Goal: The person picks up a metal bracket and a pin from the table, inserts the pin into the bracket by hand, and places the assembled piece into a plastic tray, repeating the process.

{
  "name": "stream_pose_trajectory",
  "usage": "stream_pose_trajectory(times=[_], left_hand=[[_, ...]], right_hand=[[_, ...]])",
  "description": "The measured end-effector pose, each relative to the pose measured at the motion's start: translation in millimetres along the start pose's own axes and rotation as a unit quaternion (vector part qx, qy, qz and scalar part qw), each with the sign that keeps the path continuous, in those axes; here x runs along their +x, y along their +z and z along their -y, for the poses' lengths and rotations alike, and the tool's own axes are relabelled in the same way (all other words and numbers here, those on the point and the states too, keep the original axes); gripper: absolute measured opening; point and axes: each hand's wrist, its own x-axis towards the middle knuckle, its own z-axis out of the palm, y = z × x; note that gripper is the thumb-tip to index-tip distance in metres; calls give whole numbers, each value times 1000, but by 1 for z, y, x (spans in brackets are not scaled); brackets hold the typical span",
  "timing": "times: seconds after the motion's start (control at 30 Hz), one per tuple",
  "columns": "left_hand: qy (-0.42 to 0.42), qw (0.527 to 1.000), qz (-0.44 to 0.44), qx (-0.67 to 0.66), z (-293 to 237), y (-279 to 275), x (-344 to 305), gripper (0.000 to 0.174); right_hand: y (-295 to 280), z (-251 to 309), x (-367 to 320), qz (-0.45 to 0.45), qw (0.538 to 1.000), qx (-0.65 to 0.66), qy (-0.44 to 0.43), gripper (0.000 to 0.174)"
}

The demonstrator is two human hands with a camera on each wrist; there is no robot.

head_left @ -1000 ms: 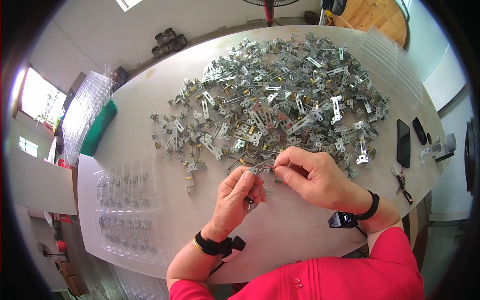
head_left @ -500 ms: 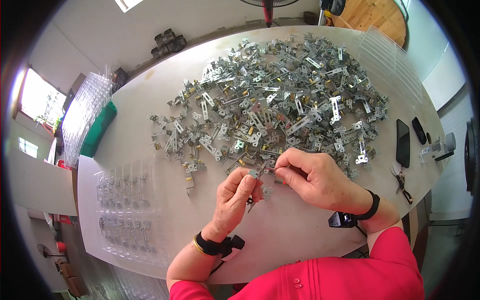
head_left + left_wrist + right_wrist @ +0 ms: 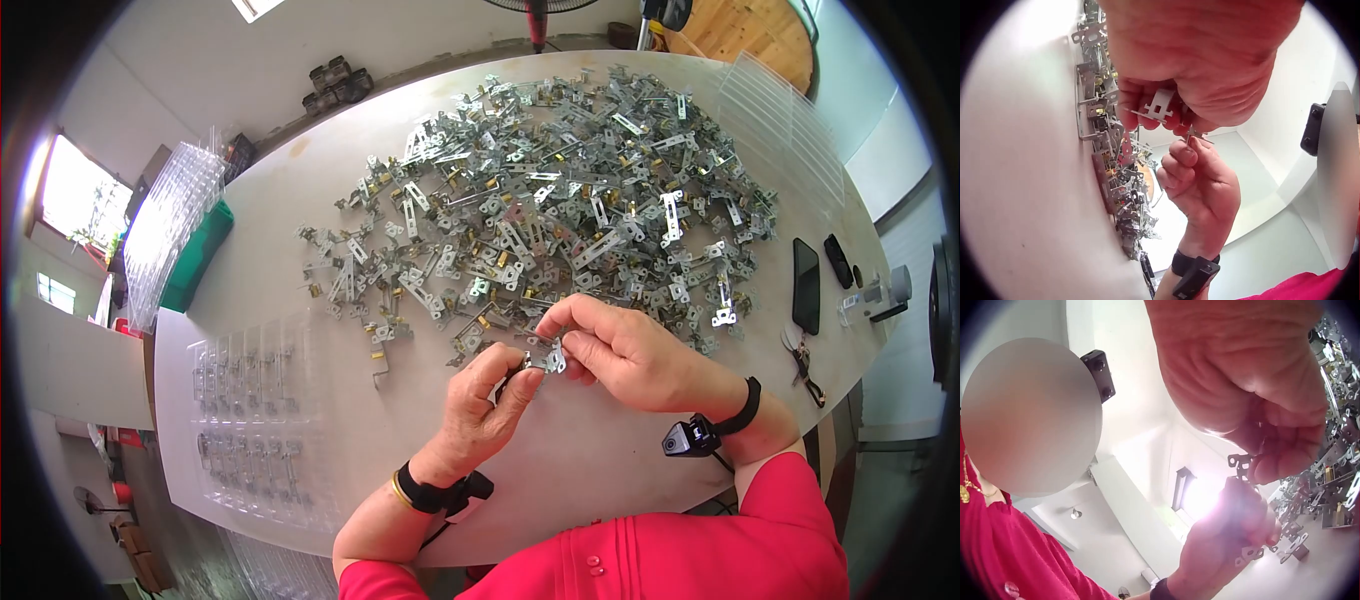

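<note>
Low in front of the near edge of the pile, both hands meet at a small silvery metal bracket (image 3: 552,358). My left hand (image 3: 480,410) grips it between thumb and curled fingers. Another part of the metal, a plate with a cut-out (image 3: 1160,105), sticks out under the left fingers in the left wrist view. My right hand (image 3: 630,355) pinches the bracket's far end with thumb and forefinger. In the right wrist view, a flat end with holes (image 3: 1239,462) shows between the two hands. The fingers hide much of the piece.
A wide pile of metal brackets (image 3: 540,200) covers the table's middle and back. Left lies a clear plastic tray (image 3: 312,400) with rows of brackets; behind it, stacked clear trays (image 3: 175,225) lean on a green bin (image 3: 200,255). A phone (image 3: 806,285) and small cutters (image 3: 802,365) lie right.
The left hand has turned and shifted slightly right, bringing the bracket's holed end round toward the right hand. The right hand has moved a little left, its fingers now on that end.
</note>
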Motion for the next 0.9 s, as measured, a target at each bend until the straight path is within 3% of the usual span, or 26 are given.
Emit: stream_pose_trajectory(times=[0.1,0.33,0.43,0.5,0.63,0.7,0.9], left_hand=[[13,1000,-24,0,2,2,2,15],[49,998,12,35,-3,5,4,16],[68,997,0,41,-2,5,3,17],[49,997,16,63,-6,5,3,16],[74,994,-17,82,-2,8,3,16],[43,994,-66,81,0,10,3,16],[46,994,-41,90,1,7,1,20]], right_hand=[[0,-1,2,31,996,85,27,21],[1,-9,4,64,995,74,23,13],[7,-20,8,16,996,74,-46,9],[10,-21,11,-72,983,20,-169,8],[9,-19,8,-83,985,30,-146,8],[8,-13,5,-30,995,81,-50,9],[6,-8,3,-18,999,7,-39,8]])
